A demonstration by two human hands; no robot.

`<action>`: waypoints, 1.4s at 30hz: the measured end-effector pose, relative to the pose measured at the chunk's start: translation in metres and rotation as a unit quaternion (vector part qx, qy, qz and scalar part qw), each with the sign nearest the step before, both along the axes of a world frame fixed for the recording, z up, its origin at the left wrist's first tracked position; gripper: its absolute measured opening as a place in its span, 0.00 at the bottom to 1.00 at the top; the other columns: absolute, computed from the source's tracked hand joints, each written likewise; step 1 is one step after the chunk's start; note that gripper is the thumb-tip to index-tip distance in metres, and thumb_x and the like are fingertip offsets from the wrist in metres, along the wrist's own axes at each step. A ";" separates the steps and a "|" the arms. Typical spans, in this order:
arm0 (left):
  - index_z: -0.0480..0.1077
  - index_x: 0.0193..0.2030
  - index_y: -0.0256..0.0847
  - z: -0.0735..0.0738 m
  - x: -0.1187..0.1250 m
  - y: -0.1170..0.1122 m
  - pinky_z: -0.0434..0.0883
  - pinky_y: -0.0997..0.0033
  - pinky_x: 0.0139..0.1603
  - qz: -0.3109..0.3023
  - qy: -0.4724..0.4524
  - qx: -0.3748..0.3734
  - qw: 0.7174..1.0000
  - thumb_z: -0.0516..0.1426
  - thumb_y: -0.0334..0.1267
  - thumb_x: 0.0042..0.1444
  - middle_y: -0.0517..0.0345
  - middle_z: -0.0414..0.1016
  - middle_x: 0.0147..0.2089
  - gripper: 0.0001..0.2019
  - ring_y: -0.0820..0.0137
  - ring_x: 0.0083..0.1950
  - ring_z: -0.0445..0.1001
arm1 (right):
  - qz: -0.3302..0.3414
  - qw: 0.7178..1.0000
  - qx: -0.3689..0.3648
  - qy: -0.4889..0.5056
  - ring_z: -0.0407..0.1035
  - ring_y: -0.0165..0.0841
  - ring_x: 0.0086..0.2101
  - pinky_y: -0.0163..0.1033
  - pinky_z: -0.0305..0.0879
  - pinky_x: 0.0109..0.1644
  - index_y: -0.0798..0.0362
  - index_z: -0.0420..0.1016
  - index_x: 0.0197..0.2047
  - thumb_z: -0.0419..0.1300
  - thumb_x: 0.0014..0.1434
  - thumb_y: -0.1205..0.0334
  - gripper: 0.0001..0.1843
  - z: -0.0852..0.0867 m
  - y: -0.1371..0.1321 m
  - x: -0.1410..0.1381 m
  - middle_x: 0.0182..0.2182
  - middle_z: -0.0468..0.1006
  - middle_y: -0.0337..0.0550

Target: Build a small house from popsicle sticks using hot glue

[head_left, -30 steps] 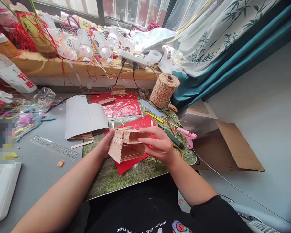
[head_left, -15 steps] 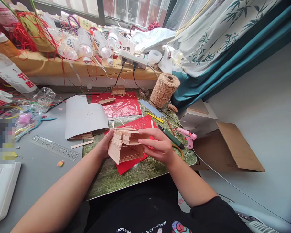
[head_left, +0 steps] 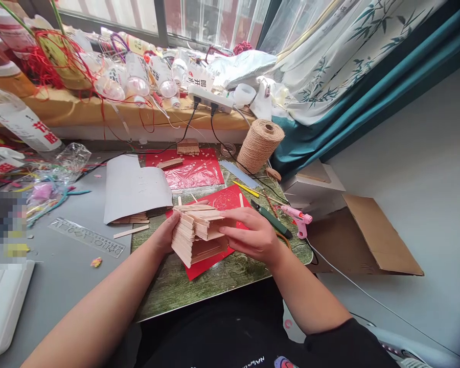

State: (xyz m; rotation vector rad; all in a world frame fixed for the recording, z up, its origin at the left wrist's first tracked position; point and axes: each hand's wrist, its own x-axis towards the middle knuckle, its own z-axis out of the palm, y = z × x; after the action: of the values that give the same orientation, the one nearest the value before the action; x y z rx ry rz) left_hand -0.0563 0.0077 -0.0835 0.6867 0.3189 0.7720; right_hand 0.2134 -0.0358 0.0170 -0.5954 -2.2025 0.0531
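Observation:
Between my hands is a small box-like structure of stacked wooden craft sticks (head_left: 183,239), held above the table and tilted so that its hollow side faces me. My left hand (head_left: 166,232) grips its left side, with most of the fingers hidden behind it. At the right, my right hand (head_left: 253,232) is closed on the edge of the structure, thumb and fingers pinching the upper part. Beneath lies a red sheet (head_left: 193,271) on the green wood-patterned mat (head_left: 168,296).
To the right lie a pink glue gun (head_left: 299,219), a green utility knife (head_left: 272,220) and a yellow pencil (head_left: 246,188). A twine spool (head_left: 260,145) stands behind. Left are curled white card (head_left: 134,186), a clear ruler (head_left: 86,236) and a loose craft stick (head_left: 131,231).
The craft-stick structure has tipped slightly, showing more of its top, while both hands keep their hold. The whole view has shifted a little downward.

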 end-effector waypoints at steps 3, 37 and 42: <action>0.64 0.78 0.41 0.000 -0.001 0.000 0.76 0.40 0.69 0.006 0.008 0.005 1.000 0.66 0.68 0.58 0.38 0.78 0.70 0.49 0.40 0.70 0.77 | -0.003 1.000 -0.005 -0.011 0.80 0.45 0.55 0.55 0.83 0.55 0.49 0.80 0.61 0.67 0.68 0.70 0.20 -0.001 0.001 0.002 0.58 0.83 0.58; 0.62 0.78 0.49 0.005 0.003 0.005 0.64 0.35 0.75 0.010 0.396 0.443 0.804 0.74 0.48 0.51 0.42 0.69 0.73 0.48 0.37 0.72 0.67 | -0.096 0.928 -0.357 -0.057 0.66 0.55 0.69 0.67 0.63 0.74 0.44 0.61 0.78 0.78 0.57 0.46 0.52 -0.010 0.004 -0.011 0.70 0.72 0.56; 0.65 0.74 0.47 0.002 0.006 0.005 0.66 0.37 0.71 0.009 0.436 0.491 0.754 0.72 0.49 0.52 0.41 0.72 0.69 0.43 0.37 0.69 0.69 | -0.109 0.928 -0.352 -0.051 0.67 0.54 0.70 0.67 0.61 0.75 0.43 0.60 0.79 0.80 0.55 0.45 0.56 -0.014 0.000 -0.015 0.70 0.72 0.57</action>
State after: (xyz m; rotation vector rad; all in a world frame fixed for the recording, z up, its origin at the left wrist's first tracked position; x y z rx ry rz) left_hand -0.0507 0.0129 -0.0817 2.0752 0.7810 0.5443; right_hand 0.1987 -0.0355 0.0034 -1.2554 -2.1717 0.7320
